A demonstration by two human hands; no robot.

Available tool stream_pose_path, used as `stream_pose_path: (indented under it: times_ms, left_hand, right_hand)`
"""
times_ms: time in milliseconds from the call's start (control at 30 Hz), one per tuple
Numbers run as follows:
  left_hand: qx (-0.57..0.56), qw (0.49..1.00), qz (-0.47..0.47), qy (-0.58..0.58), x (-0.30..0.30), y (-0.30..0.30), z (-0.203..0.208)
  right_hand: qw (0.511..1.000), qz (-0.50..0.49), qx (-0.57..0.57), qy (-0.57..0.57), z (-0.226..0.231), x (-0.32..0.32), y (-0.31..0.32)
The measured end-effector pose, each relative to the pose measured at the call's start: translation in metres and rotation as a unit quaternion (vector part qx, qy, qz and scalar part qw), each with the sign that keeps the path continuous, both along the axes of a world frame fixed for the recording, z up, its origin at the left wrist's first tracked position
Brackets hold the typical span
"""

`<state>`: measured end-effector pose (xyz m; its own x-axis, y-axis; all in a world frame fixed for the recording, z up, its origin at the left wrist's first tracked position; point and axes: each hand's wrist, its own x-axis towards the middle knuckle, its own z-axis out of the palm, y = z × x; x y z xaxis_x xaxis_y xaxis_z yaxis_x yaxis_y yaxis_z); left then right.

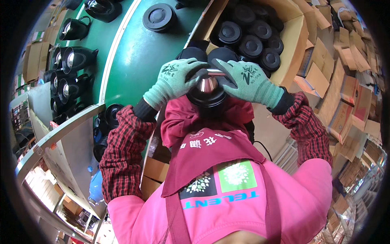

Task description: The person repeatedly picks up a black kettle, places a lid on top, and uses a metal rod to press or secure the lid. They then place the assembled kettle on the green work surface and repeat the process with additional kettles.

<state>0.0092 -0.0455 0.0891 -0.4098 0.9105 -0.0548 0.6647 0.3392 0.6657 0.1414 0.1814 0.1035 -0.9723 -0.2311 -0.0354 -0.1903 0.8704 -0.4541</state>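
Note:
In front of my lap I hold a black jug-like vessel (206,97) with a shiny metal inside showing at its mouth. My left hand (176,79), in a green knit glove with dark fingertips, is closed on its left side. From the other side my right hand (248,81), gloved alike, grips it with thumb and fingers at the rim. The fingertips of both hands almost meet at the far side. What lies under the fingers there is partly hidden.
A green worktable (134,53) on the left bears a round black part (159,17) and several black jugs (75,59) with handles. Beyond my right hand, an open cardboard box (298,44) holds several round black parts (251,45). Flattened cartons (349,97) pile up at right.

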Motion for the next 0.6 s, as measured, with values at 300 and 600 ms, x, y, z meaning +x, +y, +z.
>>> stream_pose_path:
  times_ms: [300, 600]
  left_hand:
    - [-0.023, 0.999, -0.03, -0.027, 0.002, -0.01, -0.004]
    - [0.25, 0.956, -0.147, -0.054, 0.078, 0.112, -0.041]
  right_hand:
    - [0.924, 0.024, -0.38, 0.025, -0.058, -0.028, -0.007]
    - [0.956, 0.077, -0.237, 0.157, -0.019, 0.024, -0.184]
